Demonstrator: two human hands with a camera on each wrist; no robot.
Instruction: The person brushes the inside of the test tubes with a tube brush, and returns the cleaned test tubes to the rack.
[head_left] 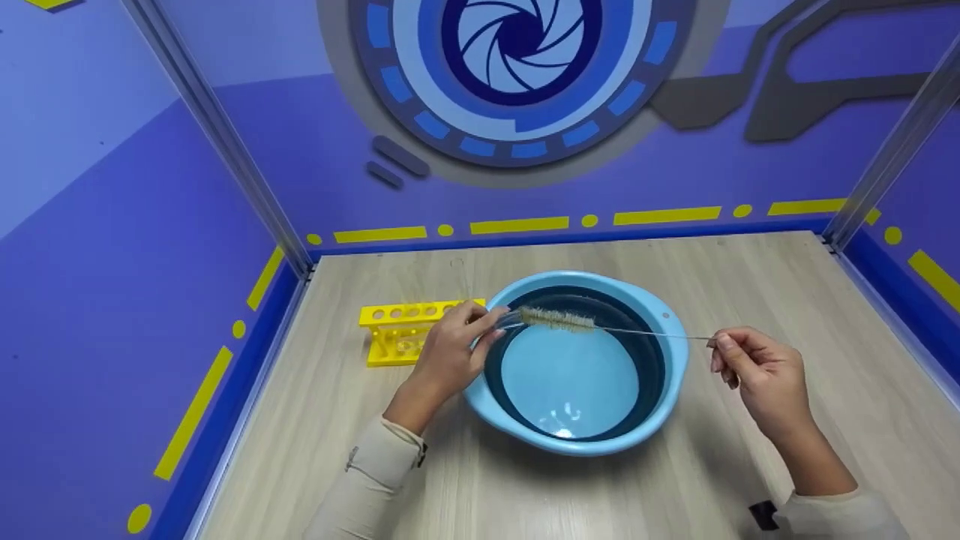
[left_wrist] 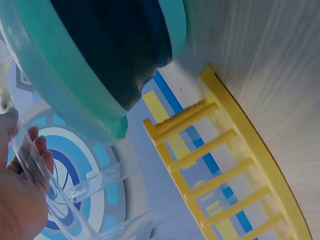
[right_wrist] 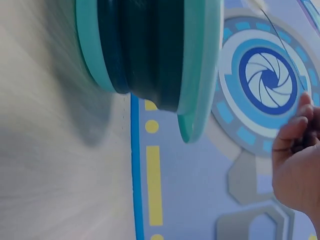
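Over the far left rim of a blue basin (head_left: 679, 352), my left hand (head_left: 455, 345) holds a clear glass test tube (left_wrist: 37, 165) between thumb and fingers. The bristly head of a test tube brush (head_left: 559, 319) sits at the tube's mouth above the basin; how far its tip goes inside is hard to tell. Its thin wire handle runs right to my right hand (head_left: 765, 379), which pinches the end. In the right wrist view that wire (right_wrist: 282, 42) slopes up from the fingertips.
A yellow test tube rack (head_left: 390, 358) stands left of the basin, partly behind my left hand. Clear tubes (left_wrist: 105, 180) stand in it. Blue panel walls (head_left: 247, 172) enclose the wooden table (head_left: 750, 277) at the back and sides.
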